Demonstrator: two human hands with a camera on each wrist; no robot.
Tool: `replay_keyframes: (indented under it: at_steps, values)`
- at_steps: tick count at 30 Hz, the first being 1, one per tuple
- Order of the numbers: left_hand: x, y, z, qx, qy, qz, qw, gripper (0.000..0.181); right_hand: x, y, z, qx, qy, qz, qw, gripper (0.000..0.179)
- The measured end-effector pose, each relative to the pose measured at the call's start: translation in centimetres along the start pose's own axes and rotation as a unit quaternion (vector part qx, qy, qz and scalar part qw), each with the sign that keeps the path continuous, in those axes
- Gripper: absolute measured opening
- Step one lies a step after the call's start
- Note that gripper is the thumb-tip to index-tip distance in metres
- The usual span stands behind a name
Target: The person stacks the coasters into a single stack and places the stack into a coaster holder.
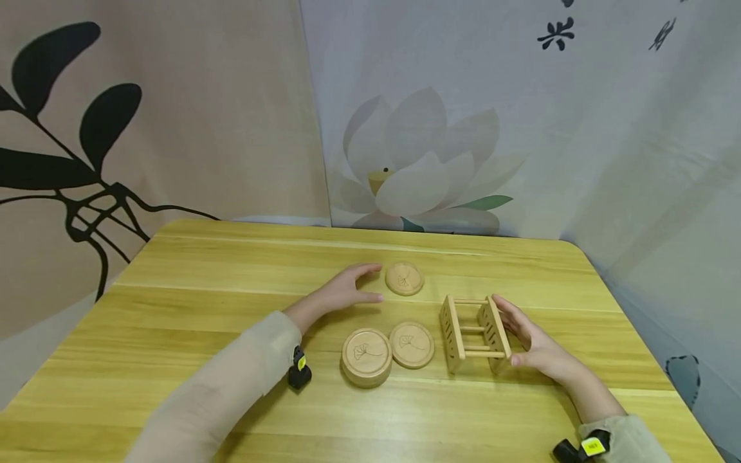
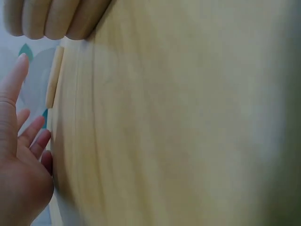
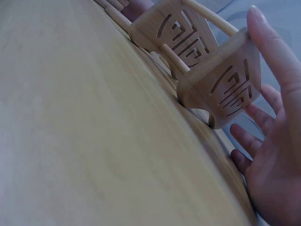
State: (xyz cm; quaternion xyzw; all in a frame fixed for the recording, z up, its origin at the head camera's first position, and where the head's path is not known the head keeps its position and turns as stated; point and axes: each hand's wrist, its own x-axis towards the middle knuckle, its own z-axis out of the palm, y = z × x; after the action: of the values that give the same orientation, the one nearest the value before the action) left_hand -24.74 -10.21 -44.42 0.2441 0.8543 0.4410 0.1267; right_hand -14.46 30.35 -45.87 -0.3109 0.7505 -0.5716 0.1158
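My left hand (image 1: 343,292) is spread beside a single round wooden coaster (image 1: 404,278) at the back, its fingers apart from it. Nearer the front stands a stack of coasters (image 1: 366,357), and another coaster (image 1: 412,345) lies flat against its right side. The top faces carry an engraved leaf on a stem. To the right, a small wooden coaster rack (image 1: 474,354) with cut-out side panels and round rods stands with no coasters in it. My right hand (image 1: 535,347) lies along the rack's right panel, fingers extended, fingertips at or very near it; the right wrist view (image 3: 277,155) shows no grip.
A light wooden table (image 1: 492,418) bears everything. Behind it hang printed cloths, one with a pale lotus (image 1: 428,161) and another with dark leaves (image 1: 110,122). Black wrist cameras are strapped near both sleeves (image 1: 231,379).
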Motion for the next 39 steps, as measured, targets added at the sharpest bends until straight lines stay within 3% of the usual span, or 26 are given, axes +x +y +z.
replay_keyframes:
  at_steps: [9,23,39]
  values:
    - [2.3,0.6,0.7,0.066,-0.01,0.014,0.9976,0.079,0.1,0.0,0.1,0.0,0.002,-0.01,0.9999,0.094]
    - [4.8,0.9,1.7,0.144,-0.005,0.005,0.9895,0.086,0.1,0.0,-0.1,0.003,0.0,-0.004,1.0,0.097]
    - [5.1,1.2,1.9,0.182,-0.018,0.01,0.9831,0.085,0.0,0.3,-0.3,0.004,-0.001,0.0,1.0,0.095]
